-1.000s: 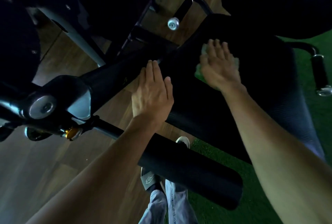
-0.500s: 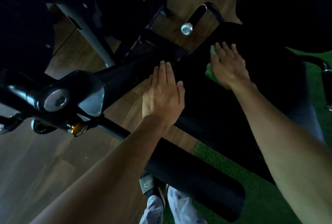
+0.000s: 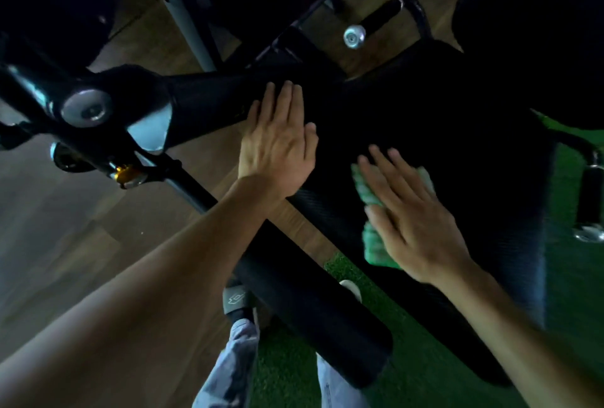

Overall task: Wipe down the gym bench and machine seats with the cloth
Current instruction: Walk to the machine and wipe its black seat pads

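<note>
A black padded machine seat point(image 3: 434, 119) fills the middle and right of the head view. My right hand point(image 3: 408, 214) lies flat with straight fingers on a light green cloth point(image 3: 367, 190), pressing it onto the seat near its front left edge. Part of the cloth hangs out below my palm. My left hand point(image 3: 277, 142) rests flat with straight fingers on the seat's left edge, beside the machine's black arm, and holds nothing.
A black foam roller pad point(image 3: 313, 309) runs under my arms in front of the seat. Machine pivot point(image 3: 86, 108) and frame stand at left. Handles with chrome ends sit at the back point(image 3: 354, 35) and far right point(image 3: 590, 231). Wooden floor left, green turf right.
My right hand has slid the cloth from the far part of the seat back toward me and the front edge. My left hand stays flat on the seat's left edge.
</note>
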Motion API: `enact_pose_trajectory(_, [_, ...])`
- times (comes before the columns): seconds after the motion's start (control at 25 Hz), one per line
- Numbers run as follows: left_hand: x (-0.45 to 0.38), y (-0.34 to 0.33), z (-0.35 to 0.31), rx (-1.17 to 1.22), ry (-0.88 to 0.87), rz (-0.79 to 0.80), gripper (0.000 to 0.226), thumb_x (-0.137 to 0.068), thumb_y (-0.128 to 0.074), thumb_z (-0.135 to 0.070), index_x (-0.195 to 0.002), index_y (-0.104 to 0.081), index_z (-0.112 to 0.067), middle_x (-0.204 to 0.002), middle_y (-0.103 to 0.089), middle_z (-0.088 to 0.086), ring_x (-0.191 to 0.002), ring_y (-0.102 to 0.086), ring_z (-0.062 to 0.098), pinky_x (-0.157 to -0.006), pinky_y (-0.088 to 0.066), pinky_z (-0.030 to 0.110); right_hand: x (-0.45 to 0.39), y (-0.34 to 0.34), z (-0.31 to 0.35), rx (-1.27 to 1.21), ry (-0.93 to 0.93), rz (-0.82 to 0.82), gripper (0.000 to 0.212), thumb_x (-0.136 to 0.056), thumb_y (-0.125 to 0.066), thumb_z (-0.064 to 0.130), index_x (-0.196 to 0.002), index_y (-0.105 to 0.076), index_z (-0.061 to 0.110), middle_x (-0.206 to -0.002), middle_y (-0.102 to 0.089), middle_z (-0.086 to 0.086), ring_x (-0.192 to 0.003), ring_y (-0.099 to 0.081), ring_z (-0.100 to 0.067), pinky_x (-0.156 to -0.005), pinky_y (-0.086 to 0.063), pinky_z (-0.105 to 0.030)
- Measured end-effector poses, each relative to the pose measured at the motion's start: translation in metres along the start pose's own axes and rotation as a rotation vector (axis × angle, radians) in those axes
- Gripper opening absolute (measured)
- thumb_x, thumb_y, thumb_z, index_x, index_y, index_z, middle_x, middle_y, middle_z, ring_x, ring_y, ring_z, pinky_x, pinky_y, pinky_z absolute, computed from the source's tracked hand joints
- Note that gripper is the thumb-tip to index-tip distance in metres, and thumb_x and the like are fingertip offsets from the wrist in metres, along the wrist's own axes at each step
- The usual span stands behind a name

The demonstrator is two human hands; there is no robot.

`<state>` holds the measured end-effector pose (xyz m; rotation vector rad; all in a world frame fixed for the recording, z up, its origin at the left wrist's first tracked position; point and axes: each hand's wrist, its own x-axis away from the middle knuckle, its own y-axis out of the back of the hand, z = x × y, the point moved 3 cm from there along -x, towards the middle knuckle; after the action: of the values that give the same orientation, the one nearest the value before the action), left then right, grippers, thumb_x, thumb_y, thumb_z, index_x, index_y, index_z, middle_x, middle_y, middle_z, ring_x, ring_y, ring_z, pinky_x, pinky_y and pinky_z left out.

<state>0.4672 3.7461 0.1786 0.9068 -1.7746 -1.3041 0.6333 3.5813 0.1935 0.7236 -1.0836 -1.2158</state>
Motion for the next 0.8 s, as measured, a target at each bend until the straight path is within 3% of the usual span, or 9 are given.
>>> enact_pose_trajectory(0.12, [0.009,0.001,-0.024,-0.003,0.112,-0.006,0.067,-0.104,-0.019,-0.036,-0.16,-0.014,0.0,-0.171,-0.006,0.018,-0.159,0.003,0.03,-0.129,-0.001,0.047,0.056,0.008,-0.098,-0.086,-0.404,-0.061,0.063,-0.103,-0.01,0.052,-0.163,-0.007,0.033,-0.171,0.004,0.011,-0.157,0.012,-0.008,-0.129,-0.007,-0.049])
enact_pose_trajectory(0.24, [0.004,-0.014,-0.087,-0.066,0.04,0.067,0.071,-0.103,-0.018,-0.04,-0.161,-0.007,0.0,-0.17,0.001,0.019,-0.158,0.007,0.029,-0.128,0.003,0.048,0.001,0.016,-0.14,-0.088,-0.651,-0.105,0.058,-0.109,-0.015,0.042,-0.163,-0.002,0.028,-0.173,0.005,0.004,-0.159,0.01,-0.016,-0.129,-0.007,-0.049])
enact_pose_trajectory(0.36, [-0.007,-0.03,-0.139,-0.136,-0.057,0.153,0.07,-0.105,-0.016,-0.04,-0.161,0.001,-0.001,-0.171,0.006,0.016,-0.158,0.009,0.028,-0.128,0.004,0.048,-0.046,0.019,-0.122,-0.092,-0.541,-0.106,0.059,-0.108,-0.017,0.039,-0.163,-0.001,0.025,-0.173,0.003,0.002,-0.159,0.007,-0.017,-0.129,-0.005,-0.044])
enact_pose_trajectory(0.48, [-0.009,-0.032,-0.144,-0.184,-0.069,0.165,0.069,-0.105,-0.014,-0.039,-0.161,0.002,-0.002,-0.171,0.006,0.014,-0.159,0.008,0.025,-0.128,0.003,0.047,0.026,0.012,-0.106,-0.11,-0.239,-0.03,0.063,-0.105,-0.017,0.047,-0.163,-0.003,0.029,-0.173,0.003,0.007,-0.158,0.011,-0.011,-0.129,0.0,-0.038])
enact_pose_trajectory(0.56, [-0.008,-0.032,-0.14,-0.2,-0.059,0.16,0.069,-0.104,-0.011,-0.04,-0.161,0.003,-0.003,-0.171,0.006,0.013,-0.159,0.008,0.024,-0.128,0.003,0.046,0.083,0.011,-0.117,-0.12,-0.182,0.006,0.062,-0.105,-0.018,0.051,-0.163,-0.004,0.033,-0.172,0.004,0.012,-0.157,0.014,-0.007,-0.128,0.001,-0.035])
enact_pose_trajectory(0.8, [-0.007,-0.035,-0.141,-0.279,-0.049,0.161,0.068,-0.104,-0.007,-0.04,-0.16,0.005,-0.003,-0.171,0.008,0.014,-0.158,0.009,0.024,-0.129,0.002,0.046,0.018,0.019,-0.183,-0.178,-0.56,-0.114,0.062,-0.107,-0.023,0.048,-0.163,-0.003,0.029,-0.173,0.004,0.003,-0.159,0.011,-0.017,-0.129,-0.003,-0.047])
